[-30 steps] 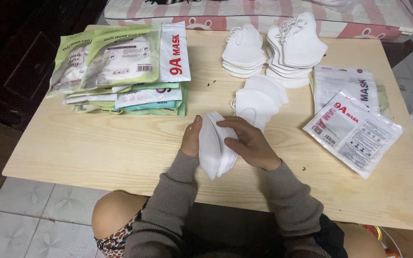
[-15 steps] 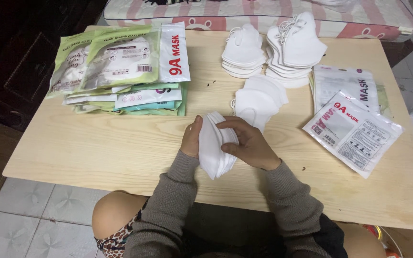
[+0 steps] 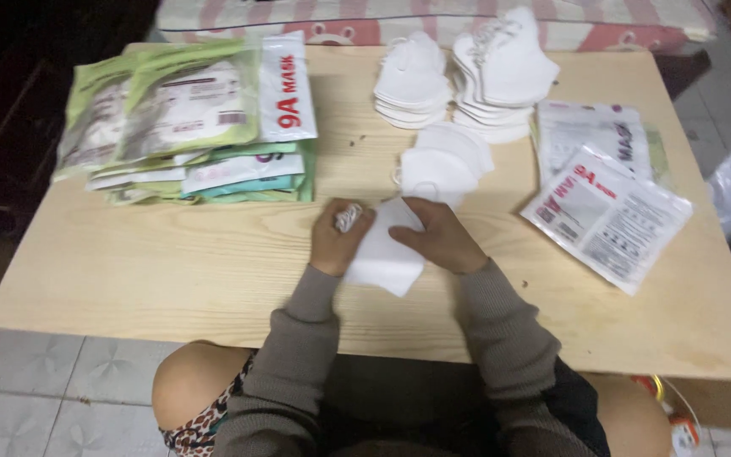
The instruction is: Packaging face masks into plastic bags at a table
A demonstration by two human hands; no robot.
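Note:
A folded white face mask [image 3: 384, 252] lies between my two hands just above the light wooden table [image 3: 171, 262]. My left hand [image 3: 337, 239] pinches its left end, with the bunched ear loop showing at the fingers. My right hand [image 3: 440, 235] grips the mask's upper right edge. Just beyond my hands lie two or three loose white masks [image 3: 443, 162] flat on the table.
A pile of green and white sealed mask packets [image 3: 188, 127] fills the far left. Two stacks of white masks [image 3: 467, 72] stand at the far middle. Flat printed bags [image 3: 607, 211] lie at the right. A striped cloth edge [image 3: 433, 15] runs behind the table.
The mask has tipped from nearly upright to lying flatter between my hands. My left hand has gathered the ear loop at the left end.

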